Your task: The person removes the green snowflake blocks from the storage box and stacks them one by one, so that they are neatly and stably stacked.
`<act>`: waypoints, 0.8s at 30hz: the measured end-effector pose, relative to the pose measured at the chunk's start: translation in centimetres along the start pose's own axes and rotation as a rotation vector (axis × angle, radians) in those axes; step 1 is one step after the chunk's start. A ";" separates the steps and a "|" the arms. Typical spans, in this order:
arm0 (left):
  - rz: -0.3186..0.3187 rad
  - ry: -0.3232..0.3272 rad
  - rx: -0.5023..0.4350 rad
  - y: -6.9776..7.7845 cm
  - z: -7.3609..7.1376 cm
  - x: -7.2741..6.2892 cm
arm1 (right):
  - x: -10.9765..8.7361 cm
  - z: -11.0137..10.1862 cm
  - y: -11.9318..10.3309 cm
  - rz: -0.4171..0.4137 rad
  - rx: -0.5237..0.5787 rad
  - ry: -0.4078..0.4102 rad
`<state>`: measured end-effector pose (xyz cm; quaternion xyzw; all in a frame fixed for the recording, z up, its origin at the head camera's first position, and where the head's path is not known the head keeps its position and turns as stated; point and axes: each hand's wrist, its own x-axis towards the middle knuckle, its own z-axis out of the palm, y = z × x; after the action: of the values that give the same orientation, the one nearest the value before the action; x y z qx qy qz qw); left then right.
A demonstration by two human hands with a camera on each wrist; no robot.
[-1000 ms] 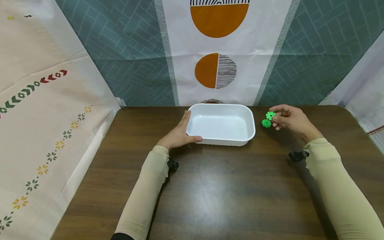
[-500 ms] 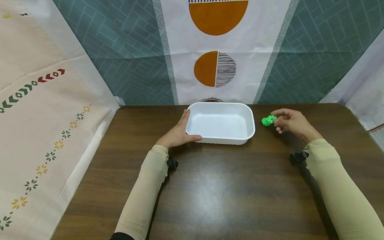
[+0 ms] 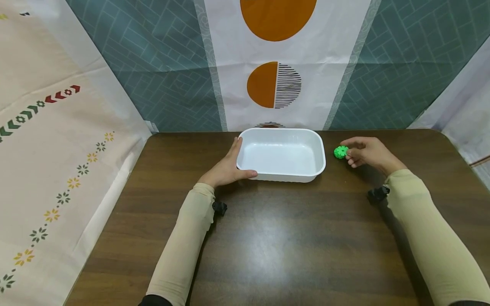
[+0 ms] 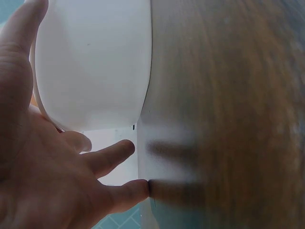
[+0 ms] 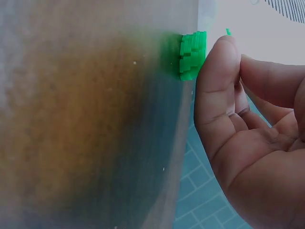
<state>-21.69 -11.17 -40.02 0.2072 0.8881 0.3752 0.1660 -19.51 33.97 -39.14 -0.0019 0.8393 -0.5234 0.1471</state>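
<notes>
My right hand (image 3: 371,153) pinches a small bright-green notched disc between thumb and fingers at the table's back right. Only a sliver of that disc (image 5: 228,32) shows past the fingertips in the right wrist view. Just beside the thumb, a short stack of similar green discs (image 5: 193,56) stands on the table; from the head view stack and held disc overlap, so I cannot tell whether they touch. My left hand (image 3: 226,170) rests against the left end of a white rectangular tray (image 3: 281,176), thumb along its near wall, other fingers spread out straight by the table surface.
The brown wooden table (image 3: 268,238) reaches from the back edge to the front. A patterned curtain (image 3: 168,76) hangs right behind it. Cream cloth (image 3: 69,140) covers the left side, white cloth (image 3: 467,106) the right.
My right hand has brought the held disc left, from beside the green stack to overlapping it in view. The left hand stays at the tray. The head view has tilted slightly.
</notes>
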 end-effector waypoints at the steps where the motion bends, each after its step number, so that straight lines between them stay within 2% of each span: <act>1: -0.002 -0.001 -0.001 0.0 0.0 0.0 | 0.2 0.0 0.0 0.011 -0.005 -0.004; 7: -0.004 -0.005 -0.009 0.0 -0.1 0.0 | 1.1 0.0 -0.1 0.066 -0.034 -0.020; 24: -0.001 -0.003 -0.001 -0.1 -0.1 0.0 | 1.2 0.4 -0.6 0.093 -0.016 0.017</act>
<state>-21.77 -11.25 -40.02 0.2071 0.8878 0.3753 0.1677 -20.69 33.12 -39.05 0.0404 0.8439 -0.5092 0.1642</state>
